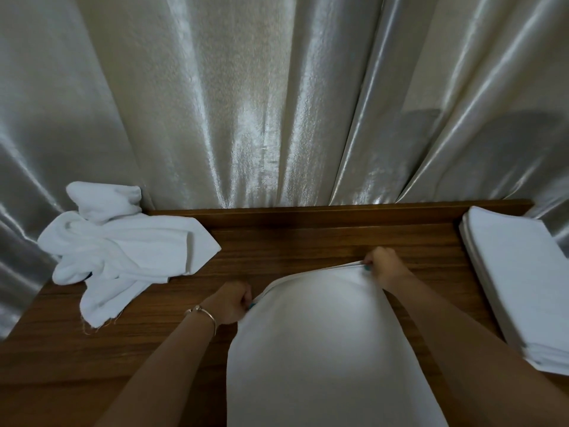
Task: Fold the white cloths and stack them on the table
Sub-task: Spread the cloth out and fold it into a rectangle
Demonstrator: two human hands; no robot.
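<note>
Cloth (323, 334) corners I'm pinching with left hand (234, 303) and right hand (385, 266); stack (520, 272) is growing, crumpled pile (123, 248) is waiting.

Both forearms reached forward. The left hand (233, 301), a bracelet (205, 315) on its wrist, pinched the white cloth (320, 349) at one corner; the right hand (384, 266) gripped the other corner with curled fingers.

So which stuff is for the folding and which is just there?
For the job: cloth being folded, left hand, right hand, crumpled cloths, folded stack, table.
Just there: curtain, bracelet.
</note>
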